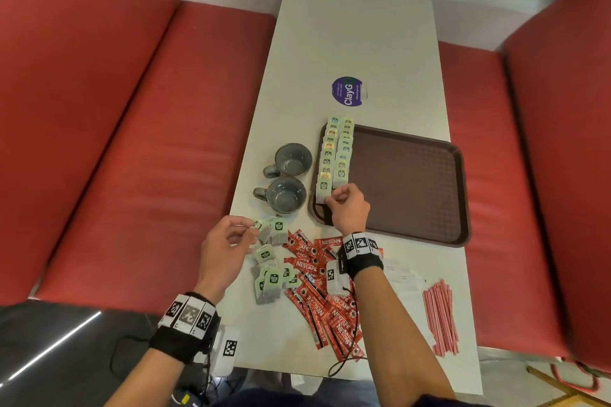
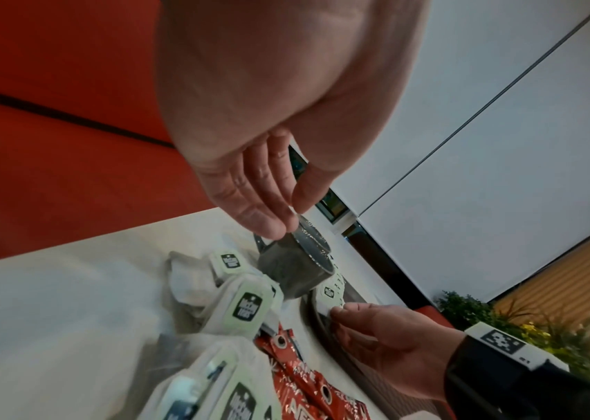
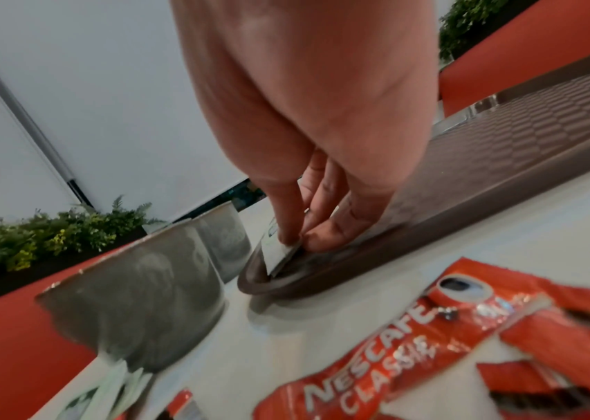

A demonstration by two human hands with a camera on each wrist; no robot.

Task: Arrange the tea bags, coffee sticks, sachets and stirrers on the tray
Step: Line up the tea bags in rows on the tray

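A brown tray lies on the white table, with two rows of tea bags along its left edge. My right hand pinches a tea bag at the near end of those rows, in the tray's near left corner. My left hand pinches the tag of a loose tea bag just in front of the near cup. More loose tea bags lie beside it. Red coffee sticks are piled under my right forearm. White sachets and red-striped stirrers lie to the right.
Two grey cups stand left of the tray, close to the tea bag rows. A purple round sticker sits beyond the tray. Red bench seats flank the narrow table on both sides.
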